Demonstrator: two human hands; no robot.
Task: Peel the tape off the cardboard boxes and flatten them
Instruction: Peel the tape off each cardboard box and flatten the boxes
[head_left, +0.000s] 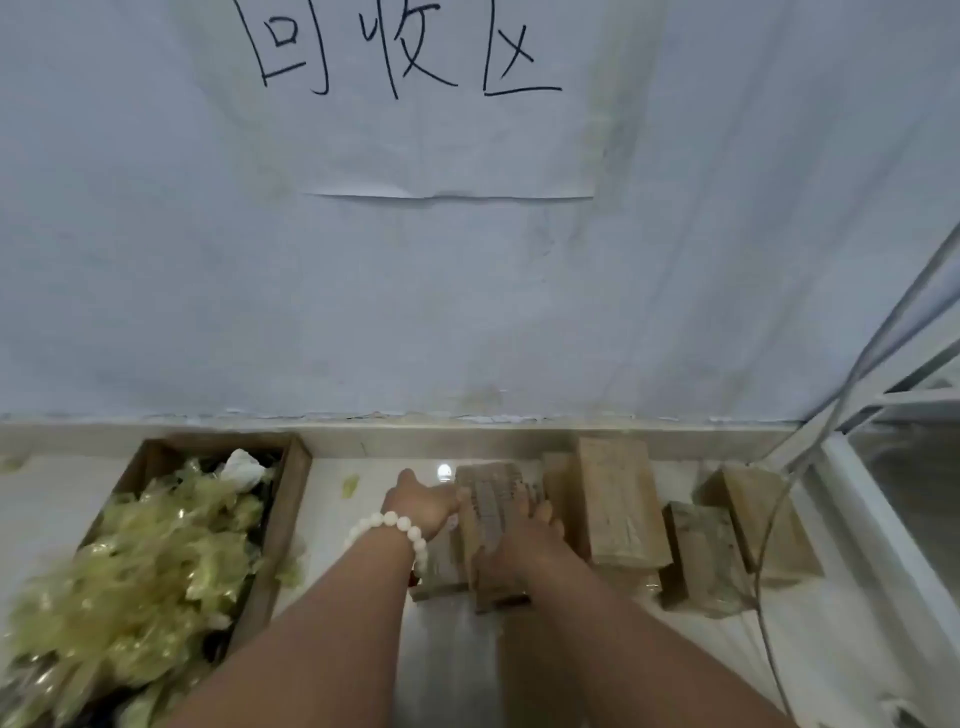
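head view: both hands, left hand and right hand, grip cardboard box, long axis toward wall.

wall sheet: handwritten "回收区", black marker, far centre
cardboard boxes: print blurred, unreadable

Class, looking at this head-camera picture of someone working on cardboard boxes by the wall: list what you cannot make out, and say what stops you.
- Cardboard box in the head view: both hands cover its middle, so any remaining tape is hidden.
- Right hand fingertips: motion blur, grip unclear.
- Left hand fingers: hidden behind the box edge.
- Bin of peeled tape: its near end is blurred and cut off by the frame's bottom-left edge.
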